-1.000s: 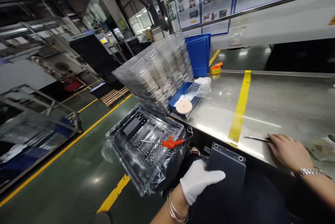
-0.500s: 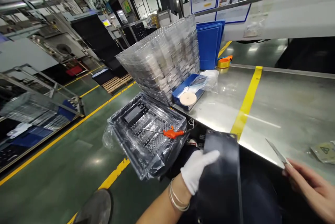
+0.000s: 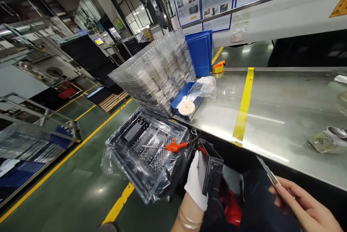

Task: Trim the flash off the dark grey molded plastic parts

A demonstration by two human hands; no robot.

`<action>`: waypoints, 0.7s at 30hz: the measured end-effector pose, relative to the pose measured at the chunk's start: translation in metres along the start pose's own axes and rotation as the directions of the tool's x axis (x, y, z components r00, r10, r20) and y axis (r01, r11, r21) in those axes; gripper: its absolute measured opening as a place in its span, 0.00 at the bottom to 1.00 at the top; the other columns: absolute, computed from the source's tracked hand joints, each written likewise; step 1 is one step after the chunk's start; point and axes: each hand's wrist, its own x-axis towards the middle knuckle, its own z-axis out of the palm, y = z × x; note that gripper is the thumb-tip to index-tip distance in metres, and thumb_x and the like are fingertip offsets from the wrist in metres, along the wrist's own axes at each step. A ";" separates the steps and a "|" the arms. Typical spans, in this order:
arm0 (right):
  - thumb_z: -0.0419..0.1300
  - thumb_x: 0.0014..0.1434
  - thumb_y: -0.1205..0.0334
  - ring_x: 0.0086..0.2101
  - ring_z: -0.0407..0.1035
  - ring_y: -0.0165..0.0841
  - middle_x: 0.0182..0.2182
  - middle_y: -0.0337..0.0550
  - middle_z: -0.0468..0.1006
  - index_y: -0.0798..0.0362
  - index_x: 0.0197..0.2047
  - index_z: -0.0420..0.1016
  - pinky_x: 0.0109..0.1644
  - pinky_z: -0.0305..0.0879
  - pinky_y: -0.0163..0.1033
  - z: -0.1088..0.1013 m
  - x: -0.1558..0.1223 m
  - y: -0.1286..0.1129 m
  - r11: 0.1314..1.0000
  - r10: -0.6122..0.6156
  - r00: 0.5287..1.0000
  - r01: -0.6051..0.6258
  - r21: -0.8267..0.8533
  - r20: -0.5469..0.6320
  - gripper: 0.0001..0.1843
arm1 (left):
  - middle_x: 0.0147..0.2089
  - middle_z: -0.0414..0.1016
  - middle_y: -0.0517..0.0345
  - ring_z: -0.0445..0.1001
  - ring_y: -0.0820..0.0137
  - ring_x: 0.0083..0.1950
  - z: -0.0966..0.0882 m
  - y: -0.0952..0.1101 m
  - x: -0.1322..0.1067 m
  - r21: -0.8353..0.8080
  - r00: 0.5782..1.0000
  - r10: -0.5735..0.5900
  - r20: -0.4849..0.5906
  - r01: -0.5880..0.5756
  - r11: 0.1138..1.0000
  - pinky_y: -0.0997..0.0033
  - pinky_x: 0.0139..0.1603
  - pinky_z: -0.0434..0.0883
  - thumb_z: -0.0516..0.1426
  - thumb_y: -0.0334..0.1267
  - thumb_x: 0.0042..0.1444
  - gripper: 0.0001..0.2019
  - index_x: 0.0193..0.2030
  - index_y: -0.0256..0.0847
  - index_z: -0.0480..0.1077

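My left hand (image 3: 196,181), in a white glove with bangles at the wrist, is closed on a black plastic part (image 3: 214,168). The part is turned edge-on, its ribbed side and hollow inside showing. My bare right hand (image 3: 300,203) grips a knife (image 3: 267,171), its thin blade pointing up and left over my lap, apart from the part. Left of the gloved hand stands a dark crate (image 3: 151,185) lined with clear plastic. An orange air blow gun (image 3: 175,146) with a long metal nozzle lies across it.
A steel table (image 3: 271,116) with a yellow tape stripe (image 3: 244,109) runs along the right. Stacked clear trays (image 3: 159,69), a blue bin (image 3: 176,105) with a pale tape roll (image 3: 186,108), blue sheets (image 3: 199,54) and an orange tape dispenser (image 3: 219,66) stand behind. A bag (image 3: 322,143) lies on the right.
My left hand has turned the black part from its broad flat face to its ribbed edge. The knife has moved left and down, nearer the part. The view has shifted right.
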 end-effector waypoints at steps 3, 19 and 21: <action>0.66 0.51 0.32 0.32 0.77 0.33 0.37 0.44 0.84 0.45 0.53 0.81 0.37 0.75 0.28 -0.001 -0.003 -0.004 0.994 0.081 0.993 -0.087 0.068 0.081 0.34 | 0.40 0.84 0.54 0.82 0.67 0.43 -0.003 -0.002 0.003 0.039 0.997 0.073 -0.009 -0.073 0.997 0.70 0.55 0.75 0.53 0.42 0.69 0.17 0.53 0.38 0.79; 0.58 0.70 0.57 0.26 0.74 0.26 0.26 0.32 0.78 0.43 0.36 0.77 0.30 0.70 0.27 0.019 -0.043 -0.122 0.742 -0.568 0.672 0.668 -0.056 0.475 0.10 | 0.57 0.80 0.48 0.74 0.60 0.63 -0.032 0.017 0.008 0.012 0.948 -0.114 0.296 0.115 0.993 0.58 0.73 0.59 0.58 0.58 0.63 0.25 0.52 0.37 0.79; 0.58 0.70 0.56 0.26 0.75 0.25 0.26 0.30 0.78 0.42 0.36 0.77 0.31 0.70 0.26 0.020 -0.044 -0.123 0.727 -0.567 0.630 0.686 -0.037 0.530 0.10 | 0.54 0.82 0.51 0.73 0.62 0.64 -0.033 0.018 0.008 -0.016 0.953 -0.068 0.296 0.076 0.997 0.59 0.75 0.56 0.59 0.55 0.63 0.22 0.51 0.39 0.80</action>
